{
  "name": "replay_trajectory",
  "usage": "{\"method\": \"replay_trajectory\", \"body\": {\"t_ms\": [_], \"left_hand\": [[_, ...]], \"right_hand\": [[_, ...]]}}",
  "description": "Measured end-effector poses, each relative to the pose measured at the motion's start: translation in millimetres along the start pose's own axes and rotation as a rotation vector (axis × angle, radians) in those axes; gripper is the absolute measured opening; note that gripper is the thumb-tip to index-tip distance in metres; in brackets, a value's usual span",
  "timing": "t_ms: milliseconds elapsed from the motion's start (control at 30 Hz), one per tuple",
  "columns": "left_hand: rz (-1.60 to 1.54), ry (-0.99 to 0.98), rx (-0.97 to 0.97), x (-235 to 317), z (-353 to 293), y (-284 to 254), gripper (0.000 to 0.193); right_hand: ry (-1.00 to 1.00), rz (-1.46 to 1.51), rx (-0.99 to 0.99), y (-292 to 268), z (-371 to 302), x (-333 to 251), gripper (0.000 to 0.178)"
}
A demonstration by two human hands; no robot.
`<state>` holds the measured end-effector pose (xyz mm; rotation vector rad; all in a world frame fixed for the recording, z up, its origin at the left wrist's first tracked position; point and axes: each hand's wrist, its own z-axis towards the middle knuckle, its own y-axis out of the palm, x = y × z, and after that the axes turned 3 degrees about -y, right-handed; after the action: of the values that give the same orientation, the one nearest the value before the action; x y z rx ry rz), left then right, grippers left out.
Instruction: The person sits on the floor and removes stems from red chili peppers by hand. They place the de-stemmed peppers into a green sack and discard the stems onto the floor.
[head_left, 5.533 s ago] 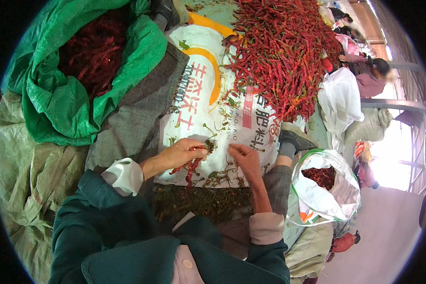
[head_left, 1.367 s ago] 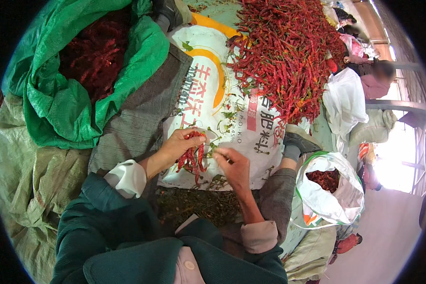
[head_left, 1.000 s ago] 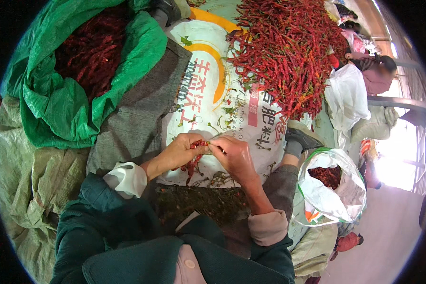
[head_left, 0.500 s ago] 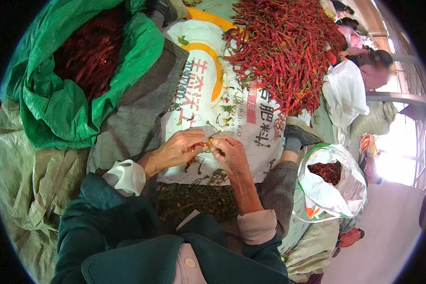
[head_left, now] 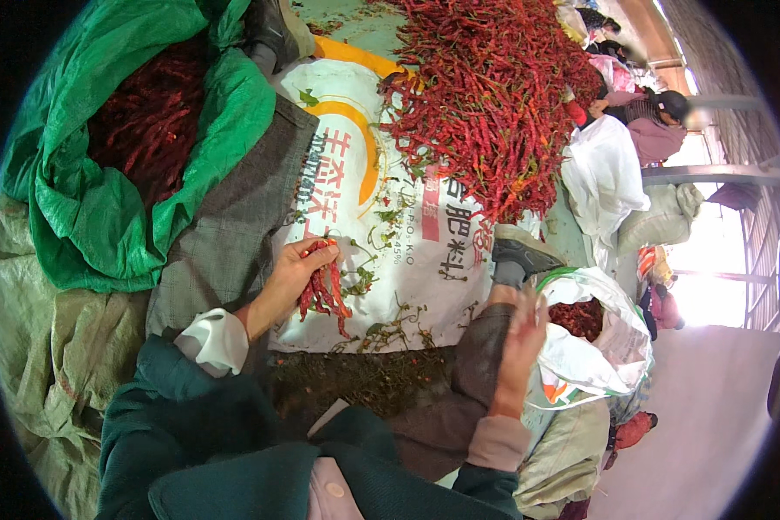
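Observation:
My left hand [head_left: 290, 276] is closed around a small bunch of red chili peppers [head_left: 325, 296], whose tips hang toward me. Beneath it lies a flattened white sack [head_left: 416, 299], strewn with green stems [head_left: 399, 325] and bits of leaf. My right hand [head_left: 522, 331], smeared by motion, is beside the rim of a white plastic bag [head_left: 620, 374] on the right. Its fingers cannot be made out, nor whether they hold anything. Inside that bag are dark red chili peppers [head_left: 578, 317].
A large heap of red chilies [head_left: 494, 95] covers the far end of the sack. At left, a green woven bag [head_left: 56, 230] holds darker chilies. Another white bag [head_left: 605, 173] stands beyond my right shoe [head_left: 529, 253]. People [head_left: 654, 130] sit at the far right.
My hands were together over the sack, fingers at the chilies. Now my right hand has moved right to the white bag, while my left has shifted slightly left with the bunch.

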<state>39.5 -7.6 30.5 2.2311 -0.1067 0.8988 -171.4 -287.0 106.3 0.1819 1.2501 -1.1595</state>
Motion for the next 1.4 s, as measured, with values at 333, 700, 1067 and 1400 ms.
{"method": "replay_trajectory", "body": {"t_ms": [333,700,1067,1400], "left_hand": [[0.001,-0.057,0.067,2.9,-1.1,6.3,0.016],[0.015,-0.069,-0.045,-0.3,1.4,5.7,0.016],[0.014,-0.103,-0.017,-9.7,2.3,3.4,0.016],[0.105,-0.062,-0.040,-8.3,0.0,6.6,0.014]], "right_hand": [[-0.205,-0.490,-0.243,245.3,111.4,11.3,0.040],[-0.276,-0.335,-0.582,165.3,46.8,10.2,0.030],[0.101,-0.318,-0.334,121.6,5.3,15.0,0.015],[0.210,-0.245,-0.399,153.1,19.8,3.0,0.019]]}}
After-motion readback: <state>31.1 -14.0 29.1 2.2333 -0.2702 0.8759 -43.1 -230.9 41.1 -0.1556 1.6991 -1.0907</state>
